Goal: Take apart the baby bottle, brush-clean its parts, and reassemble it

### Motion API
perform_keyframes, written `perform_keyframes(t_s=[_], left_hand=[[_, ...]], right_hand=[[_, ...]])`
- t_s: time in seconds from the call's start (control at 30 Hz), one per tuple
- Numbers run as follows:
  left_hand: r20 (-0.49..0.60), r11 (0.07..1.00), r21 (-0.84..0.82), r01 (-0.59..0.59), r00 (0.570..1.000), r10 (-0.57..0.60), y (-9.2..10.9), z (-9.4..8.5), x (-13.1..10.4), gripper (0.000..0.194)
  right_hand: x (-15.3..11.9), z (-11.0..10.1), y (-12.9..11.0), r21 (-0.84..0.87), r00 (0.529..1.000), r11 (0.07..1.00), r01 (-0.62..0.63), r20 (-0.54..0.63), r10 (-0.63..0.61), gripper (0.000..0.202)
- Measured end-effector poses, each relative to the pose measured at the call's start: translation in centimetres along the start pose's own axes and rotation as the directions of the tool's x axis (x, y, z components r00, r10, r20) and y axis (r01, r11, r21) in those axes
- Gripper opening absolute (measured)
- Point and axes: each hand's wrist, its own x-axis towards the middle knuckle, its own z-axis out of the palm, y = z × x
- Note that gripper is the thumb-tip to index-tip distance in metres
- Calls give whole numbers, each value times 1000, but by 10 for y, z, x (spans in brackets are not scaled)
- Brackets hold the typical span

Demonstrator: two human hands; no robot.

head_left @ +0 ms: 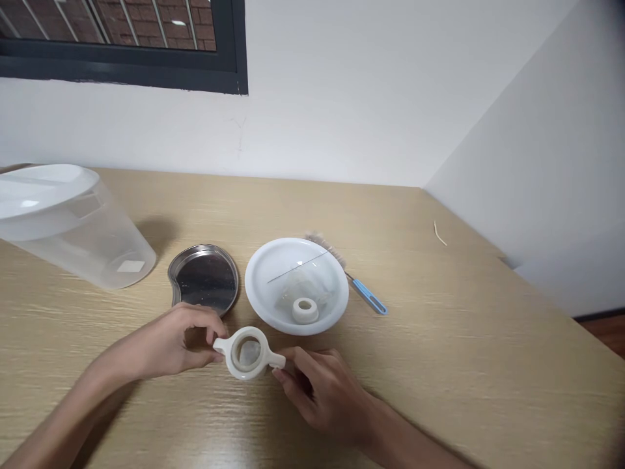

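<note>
A small white tea strainer (258,335) with a round mesh centre and two side handles is held level above the table. My left hand (178,340) pinches its left handle between thumb and fingers. On the opposite side, my right hand (325,384) grips the right handle. Just beyond the strainer stands a white bowl (258,286). Inside it lie a white ring-shaped piece (305,316) and some water. A long thin metal needle (295,268) slants across the bowl to its far right rim. Both hands are closed, and the fingertips under the handles are partly hidden.
Beside the bowl on the left sits a kidney-shaped metal tray (208,283). A bristle brush with a blue handle (370,296) lies to the right, partly behind the bowl. A translucent lidded pitcher (83,241) stands far left. A pale strip (439,233) lies near the wall.
</note>
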Motion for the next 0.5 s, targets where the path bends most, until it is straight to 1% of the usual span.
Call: perform_keyframes(t_s=[0.17,0.27,0.37,0.5], left_hand=[[69,995,-6,96,993,-96,0,1,2,12],[92,995,6,103,990,-103,-1,0,3,15],[108,995,6,99,989,-99,-1,-1,3,17],[118,991,8,137,983,-137,1,0,3,18]], right_hand=[[0,-1,1,17,999,999,-39,35,39,17],[-1,-1,1,17,997,998,-55,48,55,20],[-1,0,1,10,996,998,-69,56,69,19],[-1,0,1,-3,997,998,-61,55,61,16]])
